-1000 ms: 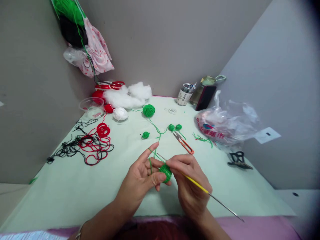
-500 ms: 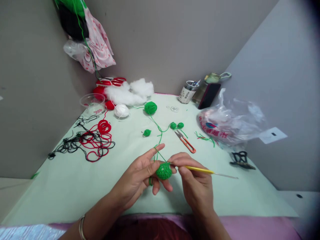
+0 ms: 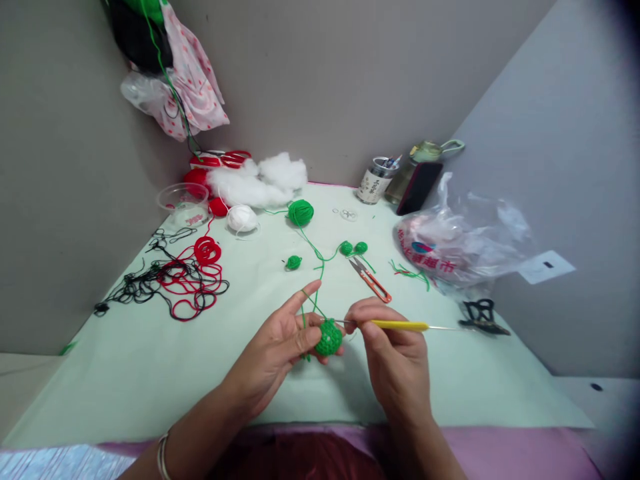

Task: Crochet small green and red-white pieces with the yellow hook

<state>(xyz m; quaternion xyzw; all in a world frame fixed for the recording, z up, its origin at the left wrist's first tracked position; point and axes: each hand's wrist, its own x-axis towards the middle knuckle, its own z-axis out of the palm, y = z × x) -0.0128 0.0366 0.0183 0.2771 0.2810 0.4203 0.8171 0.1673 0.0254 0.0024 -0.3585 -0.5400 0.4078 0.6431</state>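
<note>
Between the thumb and fingers of my left hand [image 3: 285, 343] is a small round green crochet piece [image 3: 329, 338]. Green yarn [image 3: 311, 297] loops over my raised left index finger and runs down to the piece. My right hand [image 3: 393, 353] grips a crochet hook [image 3: 400, 325] by its yellow handle, pen-like. The hook's thin metal tip meets the top edge of the piece; whether it sits inside a stitch I cannot tell. Past my hands, a green yarn ball [image 3: 301, 213] lies with its strand trailing toward me.
Orange-handled thread snips [image 3: 371, 280] lie beyond my right hand, near two small green balls [image 3: 353, 248]. Tangled black and red yarn [image 3: 185, 283] spreads at left, white stuffing [image 3: 257, 181] behind. A plastic bag [image 3: 460, 237] and a black claw clip [image 3: 483, 317] are at right.
The hook has swung from slanting down to nearly level, and its tip has come to the piece's top edge. The crochet piece has turned in my left fingers.
</note>
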